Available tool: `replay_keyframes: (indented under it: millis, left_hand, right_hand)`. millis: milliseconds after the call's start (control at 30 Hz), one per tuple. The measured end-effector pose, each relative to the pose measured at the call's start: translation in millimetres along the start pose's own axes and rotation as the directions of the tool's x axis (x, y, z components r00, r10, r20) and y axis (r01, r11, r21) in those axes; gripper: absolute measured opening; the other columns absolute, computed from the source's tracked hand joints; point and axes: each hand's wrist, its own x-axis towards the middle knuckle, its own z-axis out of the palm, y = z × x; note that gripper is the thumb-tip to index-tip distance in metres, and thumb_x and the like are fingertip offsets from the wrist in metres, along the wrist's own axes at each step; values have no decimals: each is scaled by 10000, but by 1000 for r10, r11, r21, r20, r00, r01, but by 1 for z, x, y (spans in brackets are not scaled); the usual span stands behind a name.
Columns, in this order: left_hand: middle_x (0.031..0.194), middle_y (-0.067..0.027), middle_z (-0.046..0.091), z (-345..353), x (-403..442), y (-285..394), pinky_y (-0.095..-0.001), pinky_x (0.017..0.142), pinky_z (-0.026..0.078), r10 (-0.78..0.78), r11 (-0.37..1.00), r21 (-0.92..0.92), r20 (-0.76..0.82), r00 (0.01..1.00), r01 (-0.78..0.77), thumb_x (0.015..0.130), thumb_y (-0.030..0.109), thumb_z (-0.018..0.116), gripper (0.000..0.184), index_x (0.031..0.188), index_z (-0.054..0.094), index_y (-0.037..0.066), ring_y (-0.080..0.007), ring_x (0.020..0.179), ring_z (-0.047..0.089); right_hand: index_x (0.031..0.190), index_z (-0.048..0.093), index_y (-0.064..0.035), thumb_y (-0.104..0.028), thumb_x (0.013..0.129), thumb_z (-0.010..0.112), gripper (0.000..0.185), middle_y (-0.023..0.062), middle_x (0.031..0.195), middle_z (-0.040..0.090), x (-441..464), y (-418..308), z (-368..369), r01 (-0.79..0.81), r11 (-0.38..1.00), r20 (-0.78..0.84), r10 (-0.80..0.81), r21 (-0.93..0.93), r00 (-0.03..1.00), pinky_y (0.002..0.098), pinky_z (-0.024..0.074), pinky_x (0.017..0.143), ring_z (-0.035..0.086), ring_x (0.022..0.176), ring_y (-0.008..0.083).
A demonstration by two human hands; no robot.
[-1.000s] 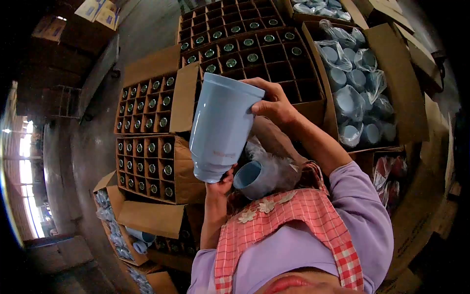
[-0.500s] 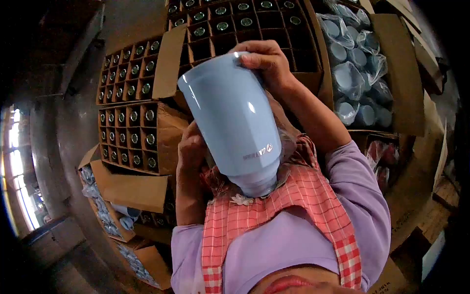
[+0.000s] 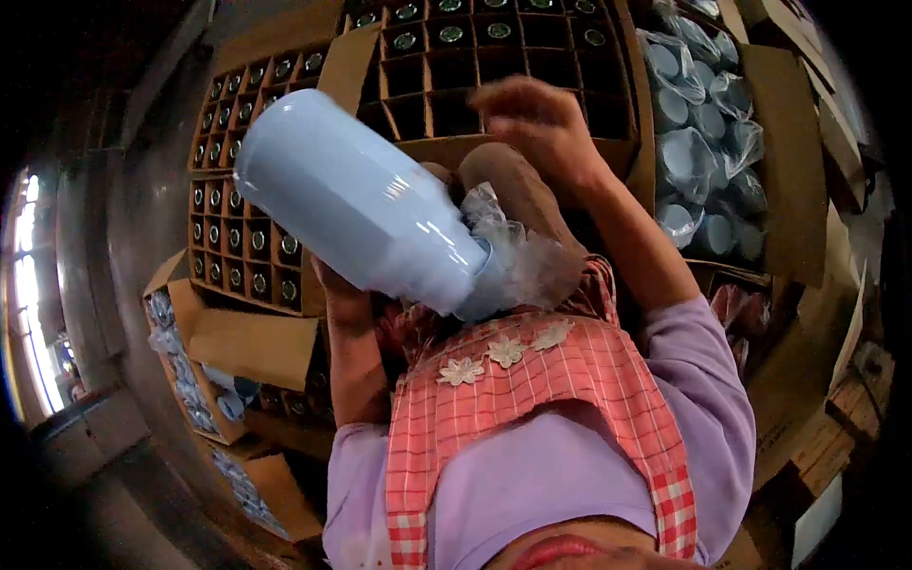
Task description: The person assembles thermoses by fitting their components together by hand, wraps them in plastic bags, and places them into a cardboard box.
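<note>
A large light-blue bottle (image 3: 351,190) lies tilted over my lap, its wide end toward the upper left and its narrower neck toward my apron. My left hand (image 3: 334,277) supports it from the left and below; its fingers are mostly hidden behind the bottle. Against the neck sits a crumpled clear plastic bag (image 3: 532,266), spread over my lap. My right hand (image 3: 541,119) is off the bottle, raised above my knee, smeared by motion, with its fingers loosely apart and nothing seen in them.
In front stands a divided cardboard carton (image 3: 494,71) holding several round silvery-topped items. More divided cartons (image 3: 242,237) are stacked on the left. At the right, an open box (image 3: 788,161) contains light-blue pieces in plastic bags (image 3: 689,157). A cardboard flap (image 3: 252,347) sticks out at the lower left.
The bottle has swung leftward and tilted further over. My right hand has let go of its wide end and moved slightly right. The clear bag now shows beside the neck.
</note>
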Motion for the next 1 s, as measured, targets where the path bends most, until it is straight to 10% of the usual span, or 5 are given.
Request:
replay_keyframes:
  millis: [300,500,567,833,1000]
  left_hand:
    - [1266,-151,507,5,2,10,-501,955,430,131,991,-5,-232,964,-136,956,300,342,455,1292,444,10,-341,1159,497]
    - [1249,-129,510,-9,-4,0,-509,930,439,266,899,378,-65,962,-223,965,341,342,460,1293,447,36,-327,1118,510]
    - [1247,-131,502,-18,1,-3,-497,916,449,36,995,-82,-150,988,-49,964,331,354,449,1296,441,41,-316,1095,514]
    - [1197,-140,540,-27,-39,-15,-435,913,456,-111,992,26,-313,943,125,953,306,375,413,1246,491,38,-297,1086,529]
    - [1150,-116,572,-72,-58,-38,-424,899,462,-272,914,-291,76,959,282,953,316,360,407,1216,521,52,-292,1061,546]
  right_hand:
    - [863,640,-83,-244,669,732,268,104,870,629,-91,21,53,465,663,694,116,-587,711,433,444,822,577,883,291]
    - [817,625,-42,-168,735,725,180,50,770,622,-69,-8,33,-109,981,628,188,-163,755,322,433,736,588,789,167]
    - [872,628,-25,-119,755,741,187,11,786,623,-67,-9,26,-468,881,620,327,75,713,253,428,710,565,765,88]
    - [1057,561,-26,-66,662,785,456,106,1118,592,-128,9,27,-452,882,94,443,133,892,344,390,987,528,1105,213]
    - [1397,317,-70,-213,647,823,916,168,1356,443,-152,-7,29,-547,837,341,515,-2,787,390,302,1061,408,1262,261]
